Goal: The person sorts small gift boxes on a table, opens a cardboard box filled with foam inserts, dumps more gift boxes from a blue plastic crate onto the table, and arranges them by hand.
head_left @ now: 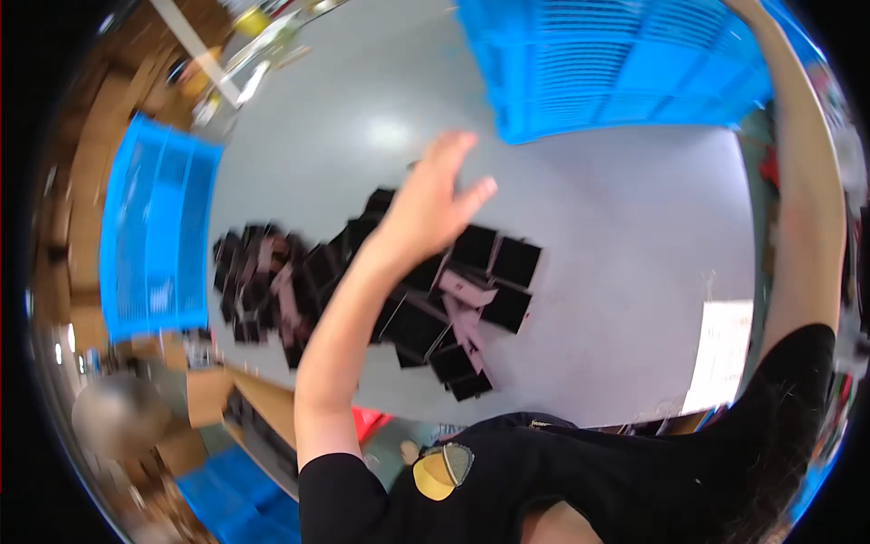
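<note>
My left hand (435, 199) is raised over a pile of black boxes (417, 328), its thumb and fingers apart and nothing in them. Pale pinkish pieces (467, 288) lie among the boxes on the grey table (625, 272). My right arm reaches up along the right side to a large blue crate (580, 77). Of my right hand (749, 9), only a part near the wrist shows at the top edge, beside the crate; its fingers are out of frame, so its hold cannot be made out.
Another blue crate (159, 231) stands at the table's left side. A printed white sheet (719, 355) lies near the right edge. Cardboard boxes (207, 396) and blue containers (237, 490) are at the lower left. Small items (258, 77) lie at the upper left.
</note>
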Demonstrator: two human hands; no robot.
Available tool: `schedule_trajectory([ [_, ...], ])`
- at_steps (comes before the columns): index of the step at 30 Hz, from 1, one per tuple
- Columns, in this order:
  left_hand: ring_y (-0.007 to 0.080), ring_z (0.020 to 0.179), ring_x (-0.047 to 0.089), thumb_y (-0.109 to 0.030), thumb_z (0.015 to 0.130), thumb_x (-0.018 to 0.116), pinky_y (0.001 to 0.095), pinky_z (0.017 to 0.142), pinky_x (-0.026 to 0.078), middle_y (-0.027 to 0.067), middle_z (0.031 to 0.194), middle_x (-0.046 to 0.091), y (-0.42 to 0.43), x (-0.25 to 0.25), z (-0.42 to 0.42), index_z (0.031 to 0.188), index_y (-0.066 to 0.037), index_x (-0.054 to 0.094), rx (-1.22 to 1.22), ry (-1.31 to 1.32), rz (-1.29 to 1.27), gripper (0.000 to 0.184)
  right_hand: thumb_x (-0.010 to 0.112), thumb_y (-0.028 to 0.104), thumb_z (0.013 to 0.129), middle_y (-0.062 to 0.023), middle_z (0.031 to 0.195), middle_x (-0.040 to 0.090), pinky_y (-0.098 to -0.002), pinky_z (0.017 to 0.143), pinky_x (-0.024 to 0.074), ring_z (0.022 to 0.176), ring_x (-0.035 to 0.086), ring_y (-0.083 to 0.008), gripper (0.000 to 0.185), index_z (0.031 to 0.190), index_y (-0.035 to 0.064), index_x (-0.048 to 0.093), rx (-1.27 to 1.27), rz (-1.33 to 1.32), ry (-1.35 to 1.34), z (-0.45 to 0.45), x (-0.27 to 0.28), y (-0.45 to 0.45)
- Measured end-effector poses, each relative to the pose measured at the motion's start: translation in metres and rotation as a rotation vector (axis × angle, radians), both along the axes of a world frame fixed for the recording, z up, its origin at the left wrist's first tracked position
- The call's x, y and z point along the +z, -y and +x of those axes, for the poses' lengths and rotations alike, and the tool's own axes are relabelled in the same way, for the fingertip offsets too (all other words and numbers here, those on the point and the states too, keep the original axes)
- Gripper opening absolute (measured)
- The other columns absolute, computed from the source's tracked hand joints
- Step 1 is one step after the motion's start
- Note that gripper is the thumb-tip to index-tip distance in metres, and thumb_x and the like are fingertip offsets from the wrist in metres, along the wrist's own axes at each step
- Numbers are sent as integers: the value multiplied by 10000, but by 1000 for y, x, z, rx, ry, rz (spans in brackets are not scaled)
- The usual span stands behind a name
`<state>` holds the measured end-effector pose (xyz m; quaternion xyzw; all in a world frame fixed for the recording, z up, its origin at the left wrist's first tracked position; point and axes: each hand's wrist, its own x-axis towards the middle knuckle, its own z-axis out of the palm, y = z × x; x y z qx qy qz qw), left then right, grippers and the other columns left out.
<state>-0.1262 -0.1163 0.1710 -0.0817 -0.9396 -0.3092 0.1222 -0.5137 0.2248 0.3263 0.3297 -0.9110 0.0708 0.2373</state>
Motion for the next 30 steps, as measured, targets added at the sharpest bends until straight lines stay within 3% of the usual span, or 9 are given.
schedule_trajectory([
  [6, 307, 1034, 569, -44, 783, 670, 344, 869, 468, 175, 1117, 564, -69, -21, 237, 1090, 16, 546, 317, 97, 379, 336, 506, 384, 917, -226, 1263, 525, -441, 986, 404, 1174, 496, -386, 525, 1321, 52, 457, -20, -65, -522, -73, -53, -23],
  [9, 264, 890, 621, -70, 798, 660, 324, 786, 494, 148, 1072, 594, -116, -71, 322, 1081, 13, 555, 513, 320, 582, 313, 542, 330, 927, -224, 1319, 484, -427, 1021, 373, 1215, 452, -396, 531, 1350, 29, 430, -55, -216, -526, 68, -88, 7],
  [11, 243, 822, 637, -118, 798, 668, 331, 761, 501, 130, 1011, 622, -130, -105, 359, 1090, 14, 556, 693, 531, 751, 339, 569, 203, 915, -209, 1312, 499, -429, 1016, 381, 1196, 476, -379, 454, 1311, 3, 475, 182, -398, -296, 166, -168, 14],
  [12, 234, 803, 640, -138, 795, 672, 335, 755, 502, 123, 979, 633, -136, -126, 375, 1097, 16, 555, 755, 585, 772, 358, 575, 154, 899, -199, 1341, 479, -415, 1025, 377, 1250, 443, -350, 484, 1341, 3, 447, 196, -379, -91, 155, -279, -17],
  [15, 180, 768, 641, -145, 804, 672, 313, 718, 511, 106, 947, 641, -149, -202, 415, 1138, 19, 522, 839, 639, 906, 401, 770, 137, 709, -166, 1485, 283, -380, 1023, 387, 1374, 264, -315, 888, 1453, 91, 288, 145, -138, 802, 337, -388, 11],
  [19, 161, 748, 642, -139, 822, 656, 304, 678, 521, 105, 924, 641, -159, -230, 439, 1172, 32, 487, 909, 615, 839, 424, 820, 99, 632, -153, 1464, 325, -356, 982, 424, 1328, 337, -288, 1028, 1464, 66, 217, 137, -142, 1005, 424, -429, 53],
  [24, 156, 737, 640, -150, 823, 662, 294, 641, 509, 86, 883, 646, -193, -239, 474, 1142, 3, 522, 1021, 550, 1409, 381, 821, 73, 623, -155, 1409, 411, -338, 916, 476, 1171, 518, -255, 1028, 1451, 19, 215, 61, -217, 1322, 425, -406, 94],
  [27, 142, 725, 639, -151, 822, 668, 281, 614, 500, 71, 855, 645, -209, -241, 504, 1105, -22, 552, 1089, 523, 1627, 332, 824, 127, 667, -107, 1433, 382, -326, 683, 534, 795, 653, -197, 1032, 1470, 66, 180, 169, -87, 1149, 389, -460, 84],
  [30, 130, 734, 641, -131, 847, 641, 274, 613, 503, 47, 843, 643, -236, -259, 554, 1081, -47, 576, 1215, 386, 1714, 257, 812, 156, 692, -152, 1397, 437, -319, 840, 492, 999, 616, -232, 932, 1437, 24, 267, 51, -54, 1308, 430, -387, 103],
])
